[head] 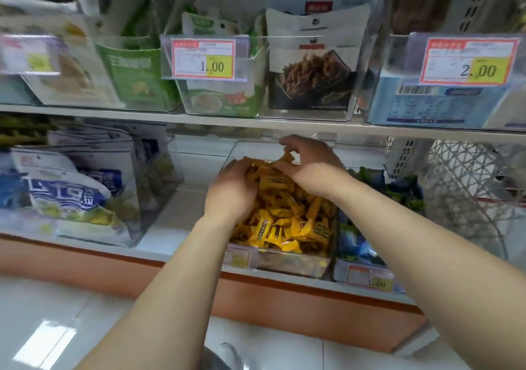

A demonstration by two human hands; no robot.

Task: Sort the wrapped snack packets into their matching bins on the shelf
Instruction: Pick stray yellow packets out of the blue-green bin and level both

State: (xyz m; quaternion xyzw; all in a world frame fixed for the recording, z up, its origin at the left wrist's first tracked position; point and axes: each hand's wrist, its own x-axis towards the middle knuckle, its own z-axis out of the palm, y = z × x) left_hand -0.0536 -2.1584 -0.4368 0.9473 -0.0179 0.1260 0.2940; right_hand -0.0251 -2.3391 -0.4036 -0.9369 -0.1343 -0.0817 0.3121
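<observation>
Two sets of fingers work inside one bin. The fingers (287,145) of the right hand (310,167) pinch a single packet lifted just above the heap of yellow wrapped snack packets (287,219). The fingers (236,167) of the left hand (230,193) curl down into the far left part of the same heap, apparently gathering several packets; how firm the hold is cannot be told. Both hands sit over the rear half of the clear plastic bin (296,264), which stands on the lower white shelf (176,213).

Progress, as judged: the bin is heaped nearly to its rim, and every packet seen in it is yellow, so this sort appears well advanced. The pinched packet is not yet set down among the others. Just beside it, to the right, a second clear bin of blue and green packets (358,244) carries a price label (371,277) and shows no yellow strays. Further right stands a white wire basket (466,176); its contents are too blurred to read, so how many packets are left cannot be told. The upper shelf (227,119) holds bins of larger pouches, untouched.
</observation>
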